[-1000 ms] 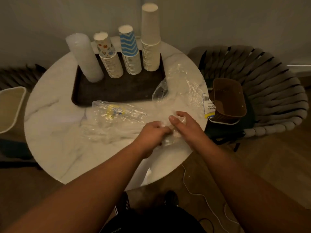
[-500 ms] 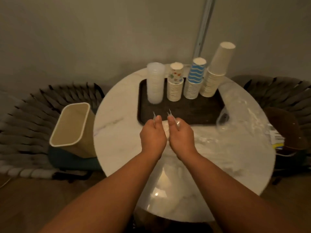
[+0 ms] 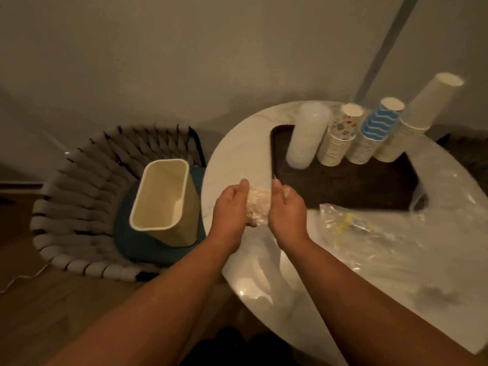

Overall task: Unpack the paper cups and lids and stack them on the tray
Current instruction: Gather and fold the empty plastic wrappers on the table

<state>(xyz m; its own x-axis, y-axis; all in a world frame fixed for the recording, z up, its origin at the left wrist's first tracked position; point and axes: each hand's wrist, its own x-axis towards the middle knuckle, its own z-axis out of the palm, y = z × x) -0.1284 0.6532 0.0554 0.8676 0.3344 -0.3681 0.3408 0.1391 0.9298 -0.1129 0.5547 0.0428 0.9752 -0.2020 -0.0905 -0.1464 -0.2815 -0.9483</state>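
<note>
My left hand (image 3: 230, 207) and my right hand (image 3: 286, 210) together grip a crumpled ball of clear plastic wrap (image 3: 258, 204) over the left edge of the round marble table (image 3: 237, 143). On the dark tray (image 3: 343, 186) stand a stack of clear lids (image 3: 306, 136), a dotted cup stack (image 3: 339, 136), a blue-wave cup stack (image 3: 372, 130) and a tall plain white cup stack (image 3: 417, 114). More loose plastic packaging (image 3: 353, 225) lies on the table to the right of my hands.
A cream waste bin (image 3: 163, 204) stands on a woven chair (image 3: 87, 186) left of the table, close to my left hand. A white cable (image 3: 23, 278) runs over the wooden floor at lower left. A wall is behind the table.
My view has swung left, bringing the bin nearer the centre. Both hands, holding the balled-up wrap, have moved from the table's front toward its left edge.
</note>
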